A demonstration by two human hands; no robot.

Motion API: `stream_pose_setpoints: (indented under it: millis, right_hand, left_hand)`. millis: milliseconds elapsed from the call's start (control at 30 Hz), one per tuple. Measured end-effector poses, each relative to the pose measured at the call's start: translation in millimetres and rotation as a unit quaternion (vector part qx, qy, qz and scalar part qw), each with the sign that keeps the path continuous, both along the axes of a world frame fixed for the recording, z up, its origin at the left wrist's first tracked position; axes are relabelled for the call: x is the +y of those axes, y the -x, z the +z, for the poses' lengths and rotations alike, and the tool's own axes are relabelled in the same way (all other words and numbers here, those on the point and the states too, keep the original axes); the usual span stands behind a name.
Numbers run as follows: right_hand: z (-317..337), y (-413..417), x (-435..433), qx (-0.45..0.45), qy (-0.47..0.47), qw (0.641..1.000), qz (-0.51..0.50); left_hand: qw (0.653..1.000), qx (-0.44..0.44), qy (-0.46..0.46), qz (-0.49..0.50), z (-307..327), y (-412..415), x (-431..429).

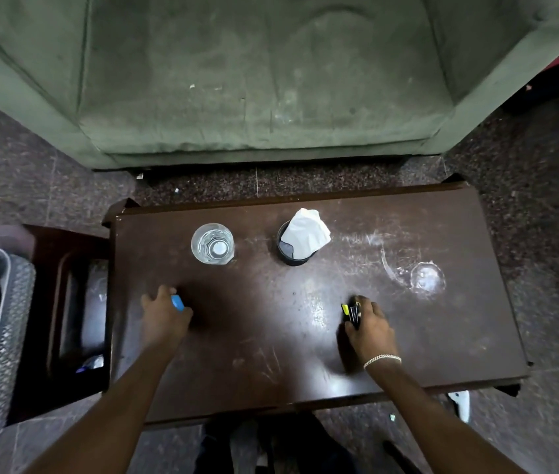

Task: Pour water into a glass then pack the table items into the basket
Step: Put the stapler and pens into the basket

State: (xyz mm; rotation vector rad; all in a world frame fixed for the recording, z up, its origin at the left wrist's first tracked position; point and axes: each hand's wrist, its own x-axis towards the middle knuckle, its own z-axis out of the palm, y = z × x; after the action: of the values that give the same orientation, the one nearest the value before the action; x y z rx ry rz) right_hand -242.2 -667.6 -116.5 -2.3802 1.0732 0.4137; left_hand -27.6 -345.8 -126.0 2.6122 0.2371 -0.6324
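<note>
The dark brown surface (pixel 271 354) is mostly bare: a wide stretch lies open between the two hands and along its near edge, and the right end holds only pale ring-shaped marks. Its far edge faces a green sofa (pixel 254 80) across a strip of speckled floor. Off the left edge stands a lower dark side table (pixel 65 302), and beyond it the mesh basket (pixel 7 319) is cut by the frame's left border — a pale cup and something pink show inside it.

The glass (pixel 212 243) stands upright near the far-left part of the surface, with water in it. To its right, well apart, a black holder (pixel 293 256) carries a white tissue (pixel 306 233).

The left hand (pixel 165 314) rests low on the surface, its fingers curled around a small blue item (pixel 178 302), of which only one end shows. The right hand (pixel 370 328) is closed on a black and yellow item (pixel 351 313) — possibly pens or markers, too blurred to tell. A light bracelet (pixel 382 360) circles the right wrist.

Below the near edge the floor is dark and little can be made out.
</note>
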Motion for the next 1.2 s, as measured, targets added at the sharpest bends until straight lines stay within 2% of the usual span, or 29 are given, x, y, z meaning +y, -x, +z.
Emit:
stream_pose_setpoints:
  millis: [200,367,467,700,967,1067,1200]
  right_hand:
    - [11.0,-19.1,20.5,-0.069,-0.054,0.996,-0.024]
    - [29.6,-48.0,57.4,-0.166,-0.139,0.975,-0.048]
    - [47.0,-69.2,88.7,-0.208,-0.173,0.962,-0.027]
    - [90.9,-132.2,185.8,-0.257,-0.252,0.933,0.008]
    - [126.5,-194.0,312.4,-0.267,-0.314,0.905,0.1]
    - [138.7,-214.2,363.3,-0.264,-0.324,0.895,0.153]
    - [153.2,-234.1,420.7,-0.267,-0.321,0.887,0.196]
  left_hand:
    - [0.999,-0.002,0.053,-0.006,6.0,8.7,-4.0]
    - [0.985,0.024,0.167,0.036,29.1,14.9,-7.7]
    - [0.973,-0.002,0.227,0.036,49.2,17.2,2.2]
    - [0.955,-0.063,0.29,0.025,114.6,8.1,79.8]
    - [0.947,-0.12,0.285,0.086,170.6,0.8,195.5]
    - [0.951,-0.139,0.258,0.102,182.2,-0.1,244.2]
    - [0.942,-0.161,0.264,0.132,187.7,-0.9,302.6]
